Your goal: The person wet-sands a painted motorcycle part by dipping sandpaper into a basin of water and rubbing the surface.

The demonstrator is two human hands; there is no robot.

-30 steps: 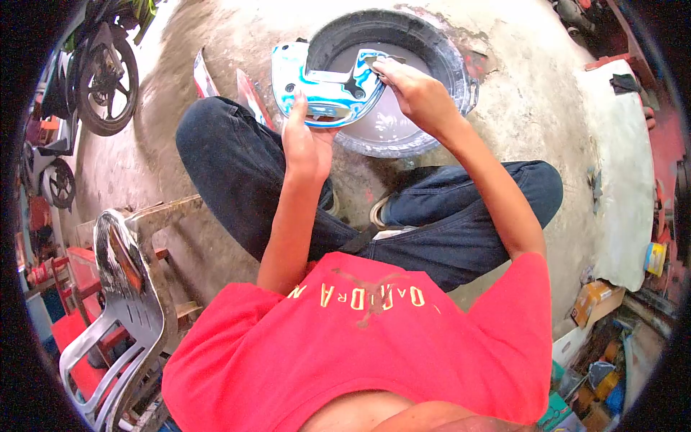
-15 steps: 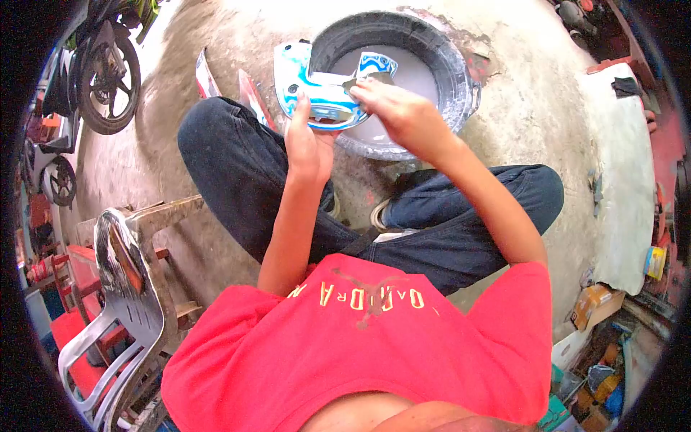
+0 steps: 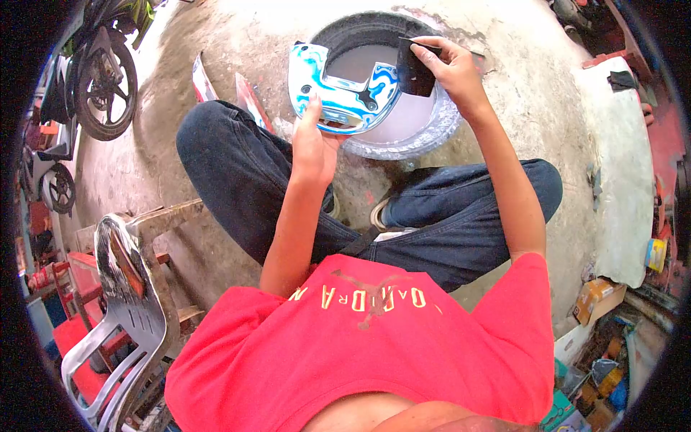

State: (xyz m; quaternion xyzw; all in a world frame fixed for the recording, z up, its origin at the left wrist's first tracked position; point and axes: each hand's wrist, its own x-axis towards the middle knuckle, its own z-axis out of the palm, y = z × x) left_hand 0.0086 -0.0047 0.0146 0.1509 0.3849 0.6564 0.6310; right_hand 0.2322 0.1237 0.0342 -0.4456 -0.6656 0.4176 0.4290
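My left hand (image 3: 315, 147) grips the lower left side of a curved, U-shaped panel (image 3: 338, 99), like a motorcycle body part, patterned in blue and white with several dark holes. Its thumb lies on top of the panel; the other fingers are mostly hidden beneath. Right of the panel, my right hand (image 3: 458, 75) pinches a dark, flat sheet of sandpaper (image 3: 416, 70) by its upper edge. The sandpaper hangs over a round black basin (image 3: 445, 133) of cloudy, greyish water (image 3: 410, 119). The panel is held above the basin's left side.
Two red-and-white panels (image 3: 252, 101) lie on the concrete floor (image 3: 169, 144) beyond my left knee. A grey plastic chair (image 3: 133, 302) is at the left, with motorcycles (image 3: 108, 86) behind it. A cardboard box (image 3: 599, 301) sits at the right.
My right hand has moved right, off the panel, and the sandpaper now shows over the basin. The panel has shifted slightly right in my left hand.
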